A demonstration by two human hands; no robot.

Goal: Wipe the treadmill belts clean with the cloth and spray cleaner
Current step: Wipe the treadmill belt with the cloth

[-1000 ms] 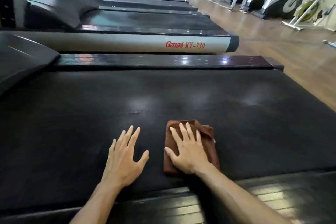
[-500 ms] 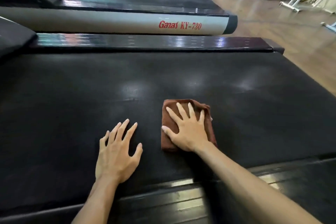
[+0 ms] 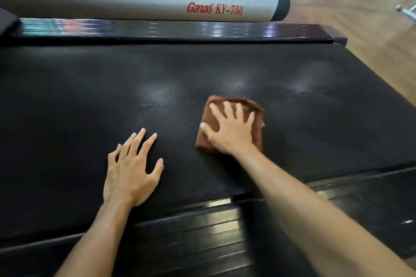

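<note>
The treadmill belt (image 3: pixel 225 69) fills most of what we see, a broad black textured surface running left to right in front of us, and the brown cloth (image 3: pixel 256 126) sits on it a little right of centre, folded into a thick pad. We have our right hand (image 3: pixel 229 132) laid flat on top of that pad, fingers straight and spread, so this grip is released rather than clenched: nothing is pinched, the palm simply presses the cloth down onto the belt. We judge that the spread fingers are there to bear on the whole pad evenly, so it rubs the belt instead of bunching as it slides. Our left hand (image 3: pixel 130 171) rests on the bare belt to the left and nearer, well apart from the cloth, fingers straight and splayed, its grip likewise released and holding nothing; it looks like a prop taking our weight as we lean over. The near side rail (image 3: pixel 213 227) lies under our forearms and the far side rail (image 3: pixel 171 29) gleams beyond the belt. Behind it runs the neighbouring treadmill's grey rail (image 3: pixel 135 7) with red lettering. No spray cleaner shows, so we take the step in hand to be wiping.
</note>
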